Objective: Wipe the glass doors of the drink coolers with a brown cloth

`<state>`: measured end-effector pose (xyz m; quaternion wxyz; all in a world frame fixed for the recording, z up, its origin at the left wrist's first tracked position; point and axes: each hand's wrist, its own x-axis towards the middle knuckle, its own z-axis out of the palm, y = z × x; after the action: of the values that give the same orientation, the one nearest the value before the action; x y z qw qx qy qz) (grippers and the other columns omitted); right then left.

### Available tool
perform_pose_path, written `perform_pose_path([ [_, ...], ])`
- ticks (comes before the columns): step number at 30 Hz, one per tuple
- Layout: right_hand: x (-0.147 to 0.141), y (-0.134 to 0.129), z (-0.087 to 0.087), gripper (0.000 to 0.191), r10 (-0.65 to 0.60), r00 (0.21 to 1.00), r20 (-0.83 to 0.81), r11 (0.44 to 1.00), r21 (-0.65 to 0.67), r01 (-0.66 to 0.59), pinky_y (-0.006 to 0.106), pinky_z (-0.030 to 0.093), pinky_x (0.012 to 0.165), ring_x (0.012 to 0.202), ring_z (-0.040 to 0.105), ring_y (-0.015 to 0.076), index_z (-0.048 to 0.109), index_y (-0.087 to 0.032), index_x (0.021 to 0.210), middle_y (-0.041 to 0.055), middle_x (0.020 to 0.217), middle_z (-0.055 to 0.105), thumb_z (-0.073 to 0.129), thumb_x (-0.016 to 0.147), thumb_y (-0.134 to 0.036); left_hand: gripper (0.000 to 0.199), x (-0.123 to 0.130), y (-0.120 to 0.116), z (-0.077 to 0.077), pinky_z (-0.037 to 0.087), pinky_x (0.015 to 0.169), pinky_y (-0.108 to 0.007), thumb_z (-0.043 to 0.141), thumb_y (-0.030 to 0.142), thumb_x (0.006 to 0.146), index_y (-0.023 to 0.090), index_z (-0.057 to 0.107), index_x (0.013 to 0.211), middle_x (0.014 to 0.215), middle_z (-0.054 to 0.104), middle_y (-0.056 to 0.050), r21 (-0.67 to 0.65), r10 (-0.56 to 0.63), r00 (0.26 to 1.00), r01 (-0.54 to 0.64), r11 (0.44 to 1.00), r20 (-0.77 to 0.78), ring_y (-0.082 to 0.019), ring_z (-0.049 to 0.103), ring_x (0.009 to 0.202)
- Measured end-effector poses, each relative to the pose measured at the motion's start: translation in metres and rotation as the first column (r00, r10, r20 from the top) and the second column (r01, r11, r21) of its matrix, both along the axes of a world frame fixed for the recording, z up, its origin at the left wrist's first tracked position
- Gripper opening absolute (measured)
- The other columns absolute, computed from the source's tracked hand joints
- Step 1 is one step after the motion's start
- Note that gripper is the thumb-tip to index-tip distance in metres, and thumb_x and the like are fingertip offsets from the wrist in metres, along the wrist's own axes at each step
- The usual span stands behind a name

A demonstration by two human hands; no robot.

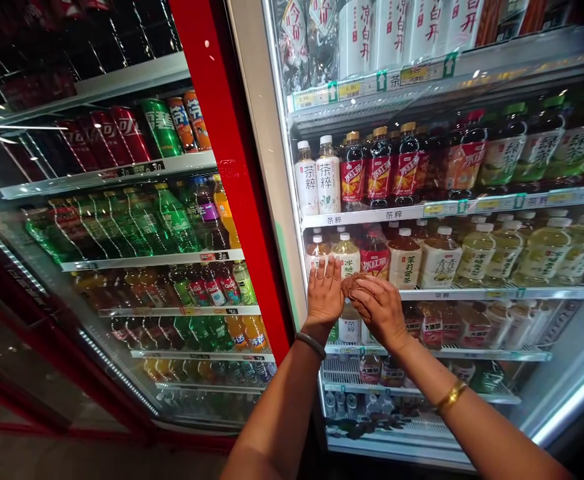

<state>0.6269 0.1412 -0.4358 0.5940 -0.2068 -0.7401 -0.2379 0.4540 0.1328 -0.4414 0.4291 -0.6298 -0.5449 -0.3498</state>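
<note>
My left hand point(325, 293) lies flat with its fingers stretched out, seemingly against the glass front of the right-hand drinks fridge, near its left edge. Close beside it, my right hand point(379, 310) grips a crumpled brown cloth point(358, 285). The fingers are bent over the cloth and hide part of it. Behind both hands stand rows of bottles, among them a red-labelled tea bottle point(375, 260) and a white-labelled bottle point(346, 257). My forearms cover parts of the lower shelves.
Tea bottles fill the shelf above point(362, 217), and large white-labelled bottles point(397, 33) stand on the top one. A red frame point(232, 167) divides this fridge from the left fridge, which holds cans point(159, 127) and green bottles point(172, 217).
</note>
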Motion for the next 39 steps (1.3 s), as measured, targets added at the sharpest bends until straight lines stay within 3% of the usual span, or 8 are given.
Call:
perform_pose_path([
  [6, -0.012, -0.001, 0.042, 0.028, -0.032, 0.998, -0.058, 0.997, -0.072, 0.028, 0.046, 0.045, 0.111, 0.132, 0.054, 0.0256, 0.066, -0.029, 0.119, 0.0045, 0.134, 0.068, 0.068, 0.092, -0.021, 0.054, 0.001, 0.001, -0.001, 0.032, 0.129, -0.05, 0.052, 0.021, 0.098, 0.015, 0.051, 0.152, 0.157, 0.053, -0.017, 0.028, 0.014, 1.0, -0.014, 0.999, -0.002, -0.028, 0.044, 0.152],
  [13, -0.023, -0.003, 0.012, 0.02, 0.024, 0.992, -0.127, 0.999, 0.027, -0.021, 0.042, 0.049, 0.108, 0.127, 0.058, 0.0241, 0.068, -0.027, 0.113, 0.0046, 0.123, 0.07, 0.068, 0.093, -0.023, 0.058, 0.0, 0.007, -0.004, 0.03, 0.13, -0.05, 0.05, 0.018, 0.096, 0.01, 0.048, 0.153, 0.156, 0.055, -0.017, 0.134, 0.009, 0.999, -0.005, 0.991, -0.031, -0.028, 0.039, 0.155],
  [19, -0.023, 0.01, 0.053, 0.026, 0.017, 0.995, -0.095, 1.0, 0.011, -0.016, 0.046, 0.045, 0.111, 0.129, 0.055, 0.0252, 0.067, -0.028, 0.116, 0.0047, 0.131, 0.068, 0.072, 0.091, -0.022, 0.054, 0.002, 0.007, -0.004, 0.028, 0.131, -0.051, 0.052, 0.019, 0.096, 0.01, 0.054, 0.149, 0.157, 0.054, -0.017, 0.157, -0.018, 0.999, 0.024, 0.987, -0.039, -0.029, 0.034, 0.157],
  [26, -0.024, -0.009, 0.007, 0.016, 0.036, 0.996, -0.075, 0.999, 0.033, -0.034, 0.042, 0.052, 0.1, 0.118, 0.062, 0.0241, 0.068, -0.027, 0.108, 0.0039, 0.113, 0.073, 0.066, 0.095, -0.02, 0.056, -0.013, -0.026, 0.008, 0.028, 0.13, -0.037, 0.044, 0.015, 0.1, 0.01, 0.045, 0.155, 0.157, 0.054, -0.009, 0.098, -0.004, 0.995, 0.014, 0.995, -0.1, -0.02, 0.035, 0.156],
  [31, -0.046, 0.003, 0.042, 0.027, 0.026, 0.989, -0.145, 0.999, 0.044, -0.02, 0.048, 0.048, 0.108, 0.126, 0.058, 0.0262, 0.066, -0.028, 0.115, 0.005, 0.127, 0.069, 0.073, 0.09, -0.021, 0.045, -0.023, -0.025, 0.006, 0.022, 0.132, -0.041, 0.043, 0.017, 0.102, 0.015, 0.062, 0.143, 0.149, 0.062, -0.007, 0.178, 0.01, 0.997, 0.003, 0.984, -0.071, -0.021, 0.048, 0.149],
  [33, -0.05, 0.004, 0.043, 0.028, 0.011, 0.987, -0.163, 0.997, 0.072, 0.001, 0.048, 0.048, 0.109, 0.127, 0.058, 0.0262, 0.066, -0.027, 0.114, 0.0054, 0.126, 0.068, 0.075, 0.088, -0.02, 0.043, -0.024, -0.022, 0.006, 0.022, 0.132, -0.042, 0.043, 0.018, 0.102, 0.015, 0.064, 0.14, 0.149, 0.062, -0.007, 0.169, -0.01, 0.999, 0.019, 0.985, -0.051, -0.022, 0.05, 0.147],
  [37, -0.051, -0.008, 0.006, 0.025, -0.049, 0.987, -0.151, 0.999, 0.01, 0.051, 0.046, 0.052, 0.103, 0.123, 0.06, 0.0264, 0.065, -0.025, 0.113, 0.0071, 0.118, 0.068, 0.072, 0.09, -0.017, 0.047, -0.024, -0.016, 0.004, 0.022, 0.132, -0.042, 0.046, 0.016, 0.101, 0.014, 0.059, 0.146, 0.15, 0.06, -0.009, 0.136, -0.049, 0.999, 0.051, 0.989, -0.017, -0.023, 0.047, 0.15],
  [39, -0.051, -0.013, -0.002, 0.025, -0.08, 0.983, -0.163, 0.997, -0.033, 0.076, 0.047, 0.052, 0.102, 0.12, 0.061, 0.0267, 0.065, -0.024, 0.113, 0.0081, 0.118, 0.068, 0.071, 0.09, -0.017, 0.048, -0.022, -0.014, 0.002, 0.02, 0.133, -0.044, 0.047, 0.018, 0.1, 0.015, 0.057, 0.147, 0.15, 0.06, -0.009, 0.145, -0.064, 0.998, 0.063, 0.987, 0.004, -0.023, 0.044, 0.152],
])
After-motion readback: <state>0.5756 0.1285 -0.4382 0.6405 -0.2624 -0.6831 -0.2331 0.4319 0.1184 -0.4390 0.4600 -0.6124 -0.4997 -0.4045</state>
